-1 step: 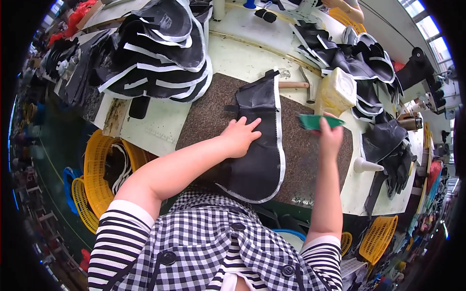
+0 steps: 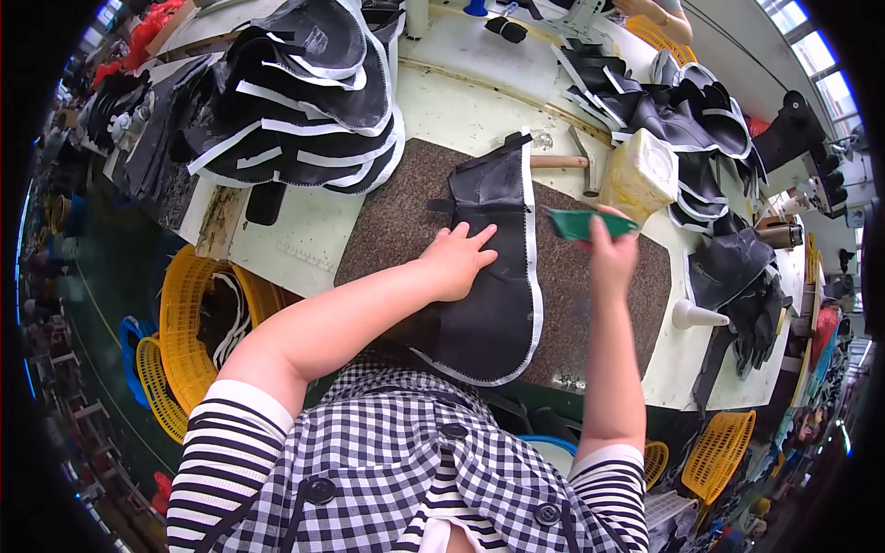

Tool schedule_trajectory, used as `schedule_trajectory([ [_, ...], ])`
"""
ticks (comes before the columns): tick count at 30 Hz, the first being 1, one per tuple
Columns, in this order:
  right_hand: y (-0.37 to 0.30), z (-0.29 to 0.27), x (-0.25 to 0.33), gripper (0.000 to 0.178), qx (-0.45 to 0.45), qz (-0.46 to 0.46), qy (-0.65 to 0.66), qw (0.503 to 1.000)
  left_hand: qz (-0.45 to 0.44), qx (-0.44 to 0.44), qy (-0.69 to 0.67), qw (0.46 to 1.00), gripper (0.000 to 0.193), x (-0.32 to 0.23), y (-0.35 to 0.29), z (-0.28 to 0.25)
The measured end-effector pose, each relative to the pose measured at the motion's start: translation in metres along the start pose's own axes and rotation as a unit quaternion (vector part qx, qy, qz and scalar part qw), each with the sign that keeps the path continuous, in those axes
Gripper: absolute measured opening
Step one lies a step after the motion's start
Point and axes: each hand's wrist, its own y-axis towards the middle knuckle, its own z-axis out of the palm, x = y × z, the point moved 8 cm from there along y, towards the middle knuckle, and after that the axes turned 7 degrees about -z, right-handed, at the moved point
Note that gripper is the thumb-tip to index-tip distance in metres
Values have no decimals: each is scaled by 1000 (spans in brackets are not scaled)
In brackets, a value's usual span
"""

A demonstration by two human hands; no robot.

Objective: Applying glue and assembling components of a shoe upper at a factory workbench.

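A black boot-shaped leather piece point(image 2: 489, 304) with a white strip along its right edge lies flat on a speckled brown board point(image 2: 590, 313). My left hand point(image 2: 458, 262) rests on it with fingers spread, pressing it near the middle. To the right of the piece, my right hand point(image 2: 613, 251) holds a green brush point(image 2: 590, 224) above the board, slightly smeared by motion. The brush's left end points toward the white edge and is apart from it. Just beyond my right hand stands a glue-crusted whitish-yellow container point(image 2: 638, 175).
A hammer point(image 2: 576, 163) lies beyond the leather piece. Stacked black pieces with white edging point(image 2: 313, 120) fill the back left, and more black pieces point(image 2: 682, 111) the back right. A phone point(image 2: 265, 204), a white cone point(image 2: 698, 315) and yellow baskets point(image 2: 189, 323) are around. Another person's arm point(image 2: 666, 18) shows far right.
My right hand has moved left with the green brush, from beside the container toward the leather piece's white edge. My left hand and the leather piece have stayed in place.
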Motion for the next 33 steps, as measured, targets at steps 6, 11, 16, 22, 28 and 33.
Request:
schedule_trajectory([
  [6,-6,83,0,19,14,-192,-264,945,17,-126,-70,989,55,4,-3,6],
  [11,-32,121,15,20,115,-279,-247,921,13,-116,-68,991,55,10,-4,12],
  [16,-20,85,14,22,33,-307,-321,896,29,-165,-79,983,50,13,-8,15],
  [22,-22,98,6,14,175,-272,-118,939,33,-250,-206,945,34,24,-13,24],
  [28,-8,92,0,13,229,-160,-187,942,45,-276,-216,935,24,29,-18,28],
  [33,-11,52,-26,9,112,-129,-185,968,55,-263,-217,939,26,24,-17,22],
])
